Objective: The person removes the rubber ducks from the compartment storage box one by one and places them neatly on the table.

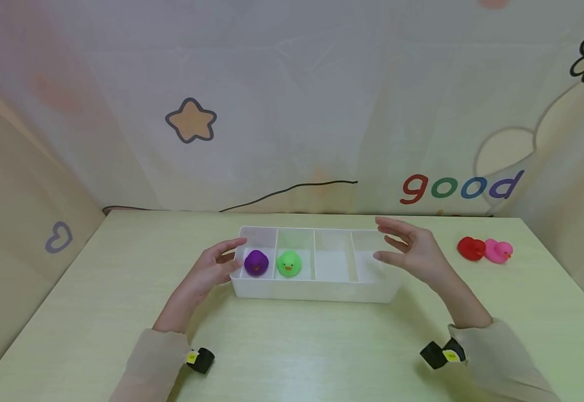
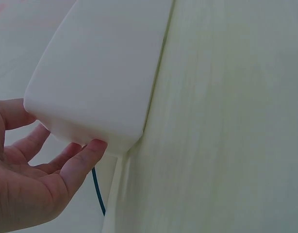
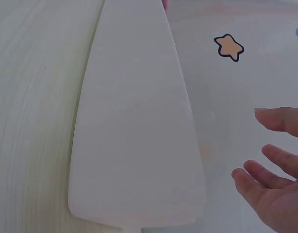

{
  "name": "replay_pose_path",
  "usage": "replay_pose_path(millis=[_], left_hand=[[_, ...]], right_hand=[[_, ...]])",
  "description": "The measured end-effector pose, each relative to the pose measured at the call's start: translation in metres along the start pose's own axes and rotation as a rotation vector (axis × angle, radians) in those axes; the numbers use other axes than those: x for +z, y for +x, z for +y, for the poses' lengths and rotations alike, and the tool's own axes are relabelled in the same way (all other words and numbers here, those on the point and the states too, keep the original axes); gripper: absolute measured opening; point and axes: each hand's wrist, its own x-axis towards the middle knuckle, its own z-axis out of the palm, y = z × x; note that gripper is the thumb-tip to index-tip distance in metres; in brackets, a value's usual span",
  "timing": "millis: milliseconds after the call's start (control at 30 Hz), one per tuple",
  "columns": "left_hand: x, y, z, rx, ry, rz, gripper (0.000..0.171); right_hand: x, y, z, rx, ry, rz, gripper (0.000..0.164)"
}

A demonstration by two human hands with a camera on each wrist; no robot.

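Observation:
A white divided box [image 1: 312, 290] lies lengthwise on the table, with a purple toy duck [image 1: 256, 263] in its leftmost compartment and a green toy duck [image 1: 289, 263] in the one beside it. At the box's left end, my left hand [image 1: 218, 265] rests its fingertips and thumb against the end wall. The left wrist view shows the thumb [image 2: 88, 158] on that wall and the fingers spread along it. My right hand [image 1: 415, 251] is held just above the right end, fingers and thumb apart with nothing between them. In the right wrist view a gap separates its fingertips from the box [image 3: 134, 126].
Toward the back right of the table [image 1: 136, 268] sit a red toy duck [image 1: 470, 249] and a pink toy duck [image 1: 498, 251], side by side. A printed cloth [image 1: 292, 111] hangs behind the table's back edge. The two right-hand compartments hold no ducks.

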Motion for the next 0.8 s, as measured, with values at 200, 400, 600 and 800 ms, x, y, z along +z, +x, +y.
replay_pose_path(millis=[200,400,600,800], left_hand=[[-0.001,0.000,0.000,0.007,-0.001,-0.002,0.049],[-0.001,0.000,0.000,0.009,-0.007,0.000,0.049],[-0.001,0.000,0.001,0.007,-0.007,0.000,0.048],[-0.001,0.000,0.002,0.004,-0.016,-0.002,0.048]], right_hand=[[0.020,0.008,-0.011,-0.055,0.047,-0.035,0.062],[0.042,0.018,-0.015,-0.101,0.091,-0.090,0.060],[0.064,0.028,-0.018,-0.146,0.120,-0.134,0.058],[0.086,0.039,-0.022,-0.158,0.107,-0.190,0.056]])
